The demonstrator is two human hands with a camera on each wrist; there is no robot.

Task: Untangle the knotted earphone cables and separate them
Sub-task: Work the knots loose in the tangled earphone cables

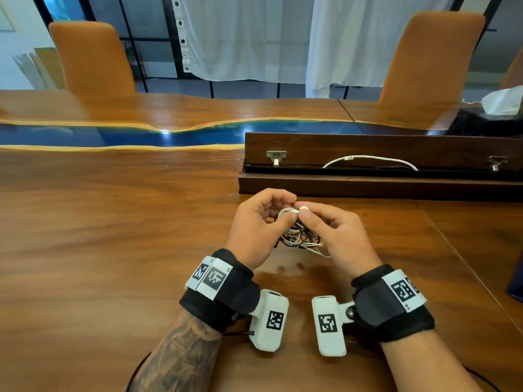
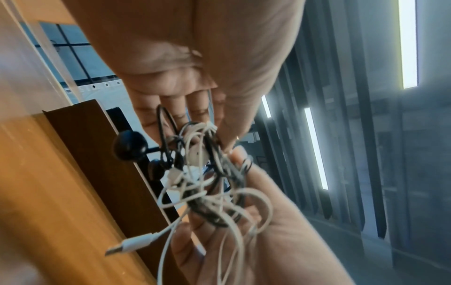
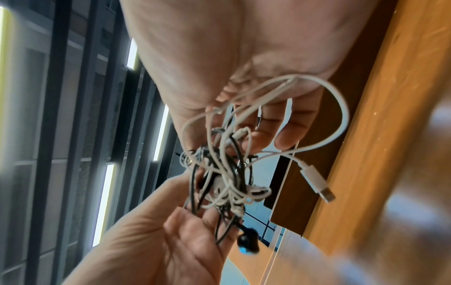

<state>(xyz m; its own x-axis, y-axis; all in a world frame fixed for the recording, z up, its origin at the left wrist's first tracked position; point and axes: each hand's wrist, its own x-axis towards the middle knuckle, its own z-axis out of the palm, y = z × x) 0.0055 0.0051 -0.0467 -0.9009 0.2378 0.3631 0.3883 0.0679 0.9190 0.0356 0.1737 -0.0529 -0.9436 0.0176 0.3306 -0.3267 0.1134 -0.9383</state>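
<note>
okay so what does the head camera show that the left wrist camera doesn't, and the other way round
Only the head view shows the right hand pinching a white earbud at the top of the bundle, and the wrist bands. Only the left wrist view shows the white plug hanging loose and two black earbuds. Both show the left hand and the black-and-white tangle held between the hands.

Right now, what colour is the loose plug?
White plug, clearest in the right wrist view.

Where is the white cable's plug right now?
The plug dangles free below the tangle held between both hands, right of it in the right wrist view, over the table.
</note>
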